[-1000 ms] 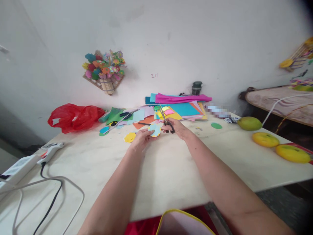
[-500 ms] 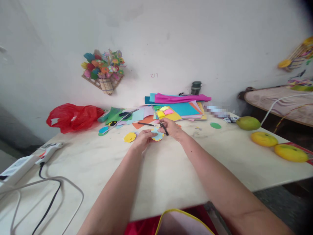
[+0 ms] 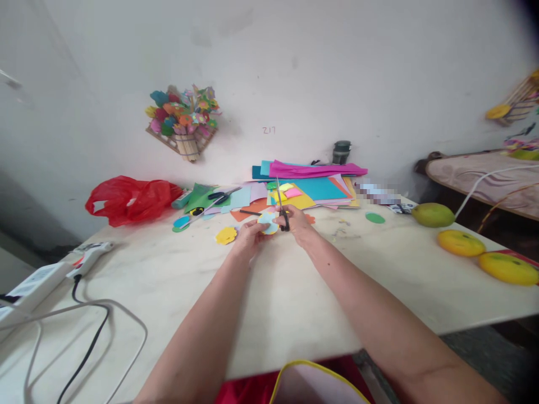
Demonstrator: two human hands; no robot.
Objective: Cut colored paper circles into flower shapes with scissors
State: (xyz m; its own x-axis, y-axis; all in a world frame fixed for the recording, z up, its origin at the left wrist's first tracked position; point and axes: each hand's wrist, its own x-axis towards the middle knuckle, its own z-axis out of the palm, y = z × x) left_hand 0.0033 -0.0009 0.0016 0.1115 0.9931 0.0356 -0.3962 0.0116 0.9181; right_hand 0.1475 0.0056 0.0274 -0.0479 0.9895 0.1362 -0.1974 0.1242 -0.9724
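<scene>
- Head view: a pale wall [image 3: 337, 73] is seen behind a marbled table [image 3: 290, 314].
- Red plastic bag [image 3: 130, 199]: placed at the table's far left.
- Coloured sheets [image 3: 324, 189]: piled and spread along the far side, before the wall.
- Basket of craft flowers [image 3: 183, 115]: mounted on the wall, above the bag's right end.
- Three fruits [image 3: 433, 215]: lined up near the right edge.
- Left hand [image 3: 250, 237]: thumb and fingers are pinched on the cutout.
- Right hand [image 3: 297, 224]: closed around the handles of the black-handled scissors; whether the cutout is also touched by its fingertips cannot be told.
- Black-handled scissors [image 3: 285, 221]: held with the blades pointed away, toward the sheets.
- Pale-blue and yellow scalloped cutout [image 3: 266, 220]: held between the two hands, over the table's middle.
- Yellow scalloped cutout [image 3: 226, 235]: laid left of the left hand.
- Dark pencil [image 3: 249, 212]: laid just beyond the held cutout.
</scene>
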